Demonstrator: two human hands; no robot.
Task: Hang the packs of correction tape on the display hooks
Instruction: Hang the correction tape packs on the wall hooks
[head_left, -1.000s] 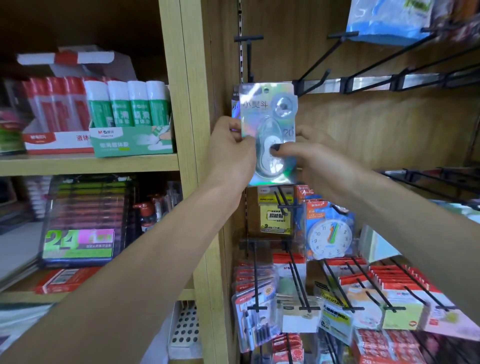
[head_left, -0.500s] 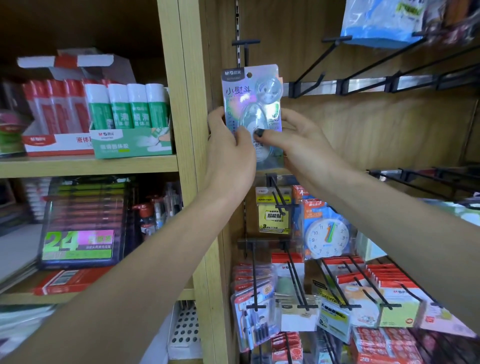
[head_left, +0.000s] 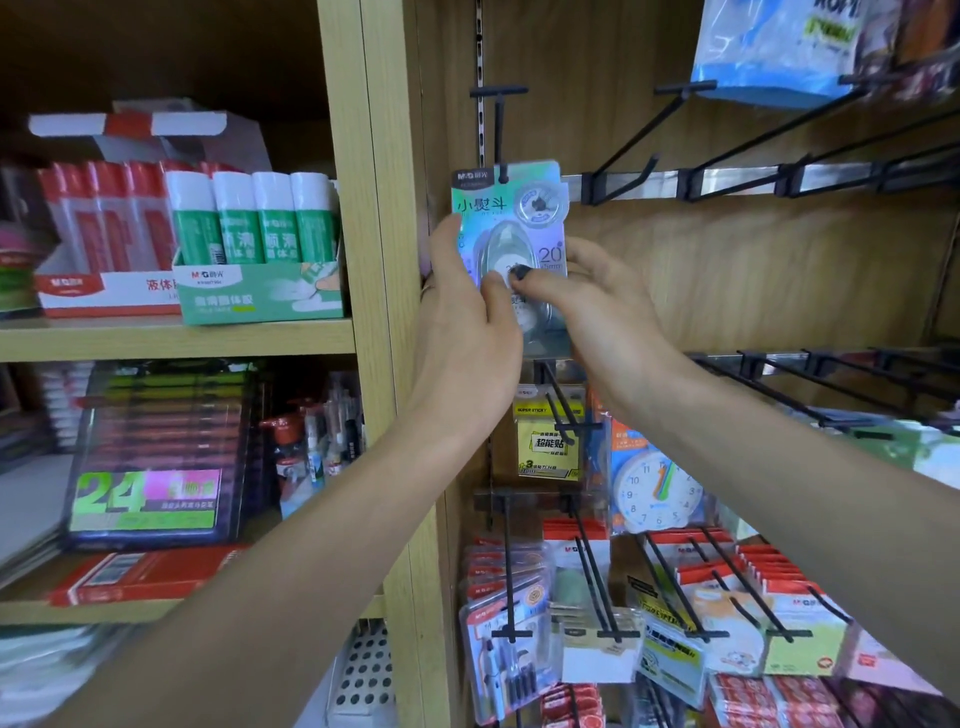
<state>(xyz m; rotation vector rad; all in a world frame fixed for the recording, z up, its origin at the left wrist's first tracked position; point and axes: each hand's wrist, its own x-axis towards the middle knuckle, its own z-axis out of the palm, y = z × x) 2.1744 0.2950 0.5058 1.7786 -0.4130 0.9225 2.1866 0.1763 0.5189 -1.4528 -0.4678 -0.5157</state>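
Note:
A holographic pack of correction tape (head_left: 519, 208) hangs upright at the left end of the wooden display panel. A black display hook (head_left: 498, 130) with a T-shaped tip runs through the hang hole in the pack's top edge. My left hand (head_left: 467, 332) holds the pack's left side, thumb on the front. My right hand (head_left: 597, 306) grips the right side, its thumb pressing the clear blister. The pack's lower part is hidden behind both hands.
Bare black hooks (head_left: 639, 135) stick out along a metal rail (head_left: 737, 179) to the right. Below hang sticky notes (head_left: 545, 447), a toy clock (head_left: 657, 493) and several red-topped packs (head_left: 769, 587). Left of the wooden upright (head_left: 374, 260), shelves hold boxed glue sticks (head_left: 254, 228).
The pack was lifted towards the hook and slid onto it; the hook's rod now passes through the hang hole. Both hands kept hold of the pack throughout.

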